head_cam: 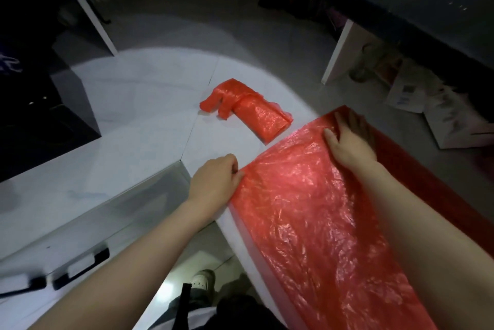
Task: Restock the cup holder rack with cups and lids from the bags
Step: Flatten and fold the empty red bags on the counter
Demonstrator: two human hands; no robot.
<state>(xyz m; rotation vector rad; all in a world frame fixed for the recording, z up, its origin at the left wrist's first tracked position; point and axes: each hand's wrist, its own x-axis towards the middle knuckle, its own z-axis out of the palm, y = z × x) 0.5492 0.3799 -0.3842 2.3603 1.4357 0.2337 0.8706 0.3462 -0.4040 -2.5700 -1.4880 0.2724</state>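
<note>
Bag, red, thin crinkled translucent plastic (307,209): lies flattened along the right part of the white tabletop (149,105), running from the near corner toward the far side, its right side seemingly draped past the tabletop edge. No cups, lids or cup holder rack can be seen; the bag looks empty.

Left hand (213,180): fingers curled at the bag's left border, pinching the plastic there, probably to keep that edge taut and straight.

Right hand (347,140): spread flat, palm down, pressing on the bag's far end; judged to be smoothing out air and creases so the sheet will fold.

Second bag, red plastic, folded into a compact bundle with loose handles (248,110): rests on the tabletop just beyond the flat bag, apart from it, likely set aside as finished.

Dark box-shaped appliance (40,105): stands on the tabletop at far left, well apart from both bags.

Open room: bare white surface lies between the appliance and the bags, enough to swing a fold leftward. The tabletop's near edge sits close under the left hand, so little margin remains on that side.
</note>
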